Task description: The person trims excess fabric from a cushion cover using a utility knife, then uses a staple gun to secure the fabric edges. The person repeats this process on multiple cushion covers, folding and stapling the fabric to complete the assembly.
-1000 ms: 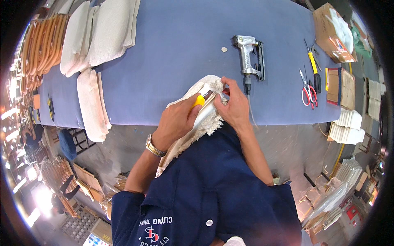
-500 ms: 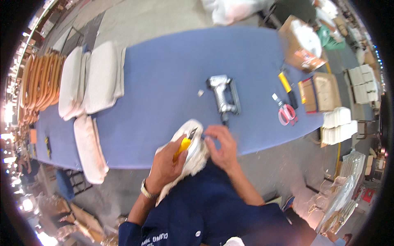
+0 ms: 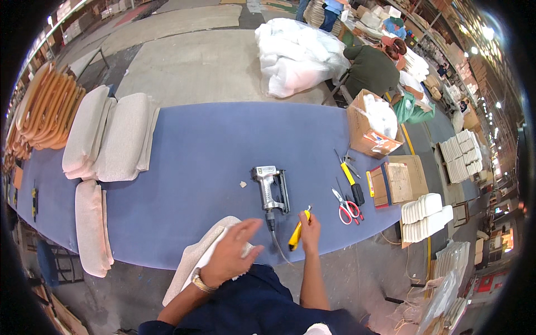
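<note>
Yellow cutter (image 3: 295, 238) gripped in the right hand (image 3: 311, 232), pale padded piece (image 3: 200, 246) over to its left.
The right fingers are closed round the cutter; the left hand (image 3: 228, 255) spreads empty over the padded piece (touching or not, I can't tell). Beyond the grip, leftward, lies a silver staple gun (image 3: 268, 188); rightward, scissors (image 3: 349, 209).

My left hand (image 3: 230, 254) has a wide stretch of table (image 3: 192, 173) to pass over, between the stacked cushions (image 3: 128, 139) and the staple gun (image 3: 268, 187); the hose (image 3: 275, 241) runs between my hands; past my right hand (image 3: 310, 232), scissors (image 3: 341, 203) and a box (image 3: 367, 138) obstruct.
</note>
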Tool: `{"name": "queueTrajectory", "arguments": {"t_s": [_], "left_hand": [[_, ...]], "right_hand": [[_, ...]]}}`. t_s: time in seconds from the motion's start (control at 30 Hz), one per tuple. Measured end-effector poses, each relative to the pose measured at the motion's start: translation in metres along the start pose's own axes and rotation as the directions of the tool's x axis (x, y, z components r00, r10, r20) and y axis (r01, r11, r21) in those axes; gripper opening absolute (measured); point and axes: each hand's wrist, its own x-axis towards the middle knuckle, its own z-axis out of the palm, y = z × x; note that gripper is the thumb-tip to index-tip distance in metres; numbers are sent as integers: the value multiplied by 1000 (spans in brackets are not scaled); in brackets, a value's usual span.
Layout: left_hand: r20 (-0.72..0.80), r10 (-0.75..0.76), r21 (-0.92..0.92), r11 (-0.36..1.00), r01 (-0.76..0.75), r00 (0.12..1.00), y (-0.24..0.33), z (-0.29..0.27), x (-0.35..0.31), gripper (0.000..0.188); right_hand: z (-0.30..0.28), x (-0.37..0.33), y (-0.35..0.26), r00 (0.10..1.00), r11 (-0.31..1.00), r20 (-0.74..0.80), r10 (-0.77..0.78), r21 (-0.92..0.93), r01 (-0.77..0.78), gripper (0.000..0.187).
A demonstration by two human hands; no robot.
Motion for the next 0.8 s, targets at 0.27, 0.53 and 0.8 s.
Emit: {"name": "queueTrajectory", "arguments": {"t_s": [0.27,0.53,0.8], "left_hand": [[146,-209,68,977,201,967,-84,-11,-38,104],[341,-222,143,973,183,914,-83,7,-40,104],[279,-179,55,984,170,944,-81,12,-51,99]], "right_hand": [[-33,97,46,960,812,4,-280,-533,239,53],[21,-34,-105,851,960,482,-207,269,82,23],[61,-112,-128,600,983,793,-103,-11,183,26]]}}
